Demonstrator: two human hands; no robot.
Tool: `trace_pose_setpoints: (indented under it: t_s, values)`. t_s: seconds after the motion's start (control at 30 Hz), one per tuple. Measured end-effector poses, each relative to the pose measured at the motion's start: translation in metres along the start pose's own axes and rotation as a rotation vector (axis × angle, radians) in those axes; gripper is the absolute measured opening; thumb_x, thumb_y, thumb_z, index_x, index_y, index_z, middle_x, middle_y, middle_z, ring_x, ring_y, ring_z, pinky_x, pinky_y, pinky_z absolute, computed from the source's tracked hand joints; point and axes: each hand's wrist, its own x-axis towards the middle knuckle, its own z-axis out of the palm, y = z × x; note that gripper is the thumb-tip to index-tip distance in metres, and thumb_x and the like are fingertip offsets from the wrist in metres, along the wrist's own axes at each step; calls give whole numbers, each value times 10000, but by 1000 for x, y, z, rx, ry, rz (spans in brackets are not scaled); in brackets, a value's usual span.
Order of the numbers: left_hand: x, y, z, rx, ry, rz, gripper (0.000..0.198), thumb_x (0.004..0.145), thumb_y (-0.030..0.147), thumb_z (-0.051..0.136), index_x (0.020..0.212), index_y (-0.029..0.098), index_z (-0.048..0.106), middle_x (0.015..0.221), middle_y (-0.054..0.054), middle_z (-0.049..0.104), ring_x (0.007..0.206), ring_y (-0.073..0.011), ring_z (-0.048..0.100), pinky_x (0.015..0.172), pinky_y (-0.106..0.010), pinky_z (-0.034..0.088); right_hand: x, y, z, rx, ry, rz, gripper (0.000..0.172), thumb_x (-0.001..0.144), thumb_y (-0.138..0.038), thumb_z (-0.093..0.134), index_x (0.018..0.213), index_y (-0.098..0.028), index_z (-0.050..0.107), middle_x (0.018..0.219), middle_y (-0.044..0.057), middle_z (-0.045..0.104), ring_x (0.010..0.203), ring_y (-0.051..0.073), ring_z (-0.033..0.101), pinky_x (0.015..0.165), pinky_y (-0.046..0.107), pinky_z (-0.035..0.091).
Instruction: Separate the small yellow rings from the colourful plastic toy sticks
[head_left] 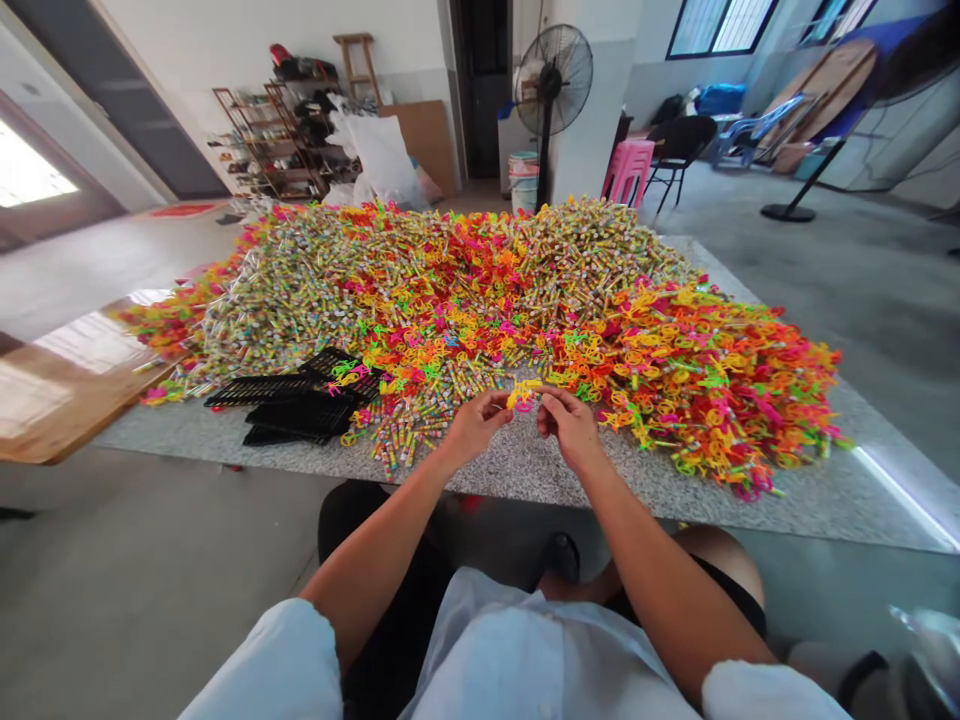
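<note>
My left hand (475, 424) and my right hand (568, 422) meet just above the near edge of a grey speckled stone table (525, 470). Both pinch one small yellow plastic piece (523, 393) between their fingertips. Directly behind them spreads a huge heap of small neon plastic pieces (675, 370) in yellow, orange, pink and green. On its left and far side lie masses of small wrapped tubes (300, 290).
Black plastic trays (300, 405) lie stacked on the table left of my hands. A wooden board (67, 400) adjoins the table's left end. Behind stand a pedestal fan (552, 85), a shoe rack (277, 140), pink stools (628, 170) and chairs (679, 145).
</note>
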Motion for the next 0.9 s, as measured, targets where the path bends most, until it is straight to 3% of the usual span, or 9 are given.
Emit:
trace_pose_setpoints:
  t_s: [0.1,0.2,0.3,0.47,0.67,0.9]
  values:
    - [-4,4,0,176,124,123,213,789,273,725,990,201,720,920,-48,686,840,-162,621,811,-303,500,-4,-1,5,36,-11,16,380,821,-483,723,1104,-230,719,749,-8,659,563,117,581,473,234,449]
    - [-6,10,-3,132,190,150,161,811,258,678,956,194,705,898,-37,676,794,-139,610,763,-281,492,-7,-5,4,55,-62,39,361,816,-448,737,1106,-233,719,837,12,690,625,126,606,496,239,469]
    - [-8,14,-7,-120,120,35,182,832,285,656,976,176,678,830,-21,661,710,-120,610,706,-276,508,-8,-8,0,86,-74,52,318,817,-404,741,1080,-225,722,814,7,682,597,120,585,487,242,461]
    - [-13,18,-11,-462,1,-130,279,781,286,729,1028,166,677,945,-43,674,765,-129,646,756,-313,556,-9,-6,-2,206,-103,153,265,797,-337,736,1037,-228,711,756,-4,669,562,124,570,458,235,423]
    - [-17,23,-11,-585,-52,-123,290,815,276,761,1069,167,673,913,-32,651,770,-122,645,755,-301,557,-8,-2,-4,264,-115,195,245,789,-302,724,1023,-237,689,726,-22,644,551,114,558,466,225,420]
    - [-21,19,-2,-650,-172,-267,415,802,307,808,1173,186,668,883,-23,647,697,-99,624,654,-248,515,-8,6,-5,350,-143,274,212,761,-278,741,951,-242,656,710,-38,621,530,95,522,466,200,393]
